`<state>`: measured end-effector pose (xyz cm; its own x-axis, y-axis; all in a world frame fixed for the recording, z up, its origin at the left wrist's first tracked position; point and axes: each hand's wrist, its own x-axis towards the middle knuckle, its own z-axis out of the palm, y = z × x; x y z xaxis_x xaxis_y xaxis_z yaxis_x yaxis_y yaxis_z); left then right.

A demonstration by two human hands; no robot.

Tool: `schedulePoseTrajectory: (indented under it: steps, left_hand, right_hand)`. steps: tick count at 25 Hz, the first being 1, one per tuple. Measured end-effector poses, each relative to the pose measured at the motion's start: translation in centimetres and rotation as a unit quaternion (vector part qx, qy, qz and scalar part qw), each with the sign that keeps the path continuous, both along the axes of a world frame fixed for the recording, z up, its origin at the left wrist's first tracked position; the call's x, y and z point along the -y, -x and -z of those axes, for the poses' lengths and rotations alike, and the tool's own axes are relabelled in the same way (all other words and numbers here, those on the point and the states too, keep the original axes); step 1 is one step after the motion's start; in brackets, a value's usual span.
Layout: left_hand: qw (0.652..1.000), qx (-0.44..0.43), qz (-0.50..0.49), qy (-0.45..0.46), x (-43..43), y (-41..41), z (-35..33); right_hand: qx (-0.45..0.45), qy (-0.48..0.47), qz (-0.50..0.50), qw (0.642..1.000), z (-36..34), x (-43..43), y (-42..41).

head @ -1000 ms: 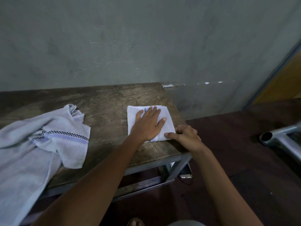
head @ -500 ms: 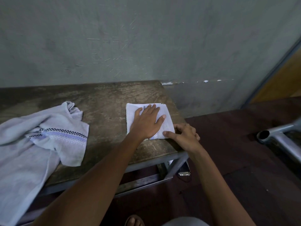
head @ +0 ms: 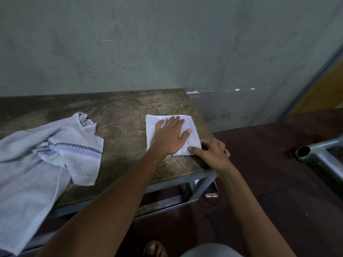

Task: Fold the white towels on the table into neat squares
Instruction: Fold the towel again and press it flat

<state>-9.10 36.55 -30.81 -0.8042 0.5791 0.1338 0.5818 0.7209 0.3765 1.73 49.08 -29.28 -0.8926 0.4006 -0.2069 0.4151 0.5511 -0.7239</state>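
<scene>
In the middle of the frame, a small folded towel (head: 152,127) lies flat on the right end of the dark wooden table (head: 126,112), close to the table's right edge. The left hand (head: 171,135) lies on top of it with its fingers straight and spread, and presses it down. The right hand (head: 213,153) is just beside it, at the towel's lower right corner. Its pointing finger touches that corner and its other fingers are bent at the table edge, so I cannot tell if it pinches the cloth or only pokes it. The two hands are close together, almost touching. This towel looks about done, a neat small square with a bit of dark checked trim peeking out. At the left of the frame a big loose towel (head: 55,151) lies in a rumpled heap, and part of it hangs off the front of the table. It probably comes next. A towel like this is soft, light and floppy. It will not break, but it bends and slides easily, and a fold can pop open. The best places to hold it are likely two corners of one edge, one in each hand, so it hangs straight.
</scene>
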Motion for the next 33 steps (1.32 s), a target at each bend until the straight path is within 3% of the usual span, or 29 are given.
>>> schedulePoseTrajectory:
  steps: [7,24,29,33]
  left_hand:
    - [1.0,-0.014,-0.003,0.003,0.0,0.0,0.0]
    - [0.999,0.013,0.003,0.033,-0.3,0.0,-0.3]
    - [0.999,0.012,0.002,0.05,-0.3,0.1,-0.7]
    - [0.999,0.006,0.003,0.05,-0.3,0.1,-0.6]
  right_hand:
    - [0.046,0.024,-0.016,0.999,-0.6,-0.3,-0.2]
    - [0.043,0.077,-0.075,0.993,-1.8,-1.5,-0.5]
    - [0.047,0.059,-0.074,0.994,-1.3,-0.8,-0.5]
    - [-0.008,0.012,-0.066,0.998,-0.7,-0.1,-0.8]
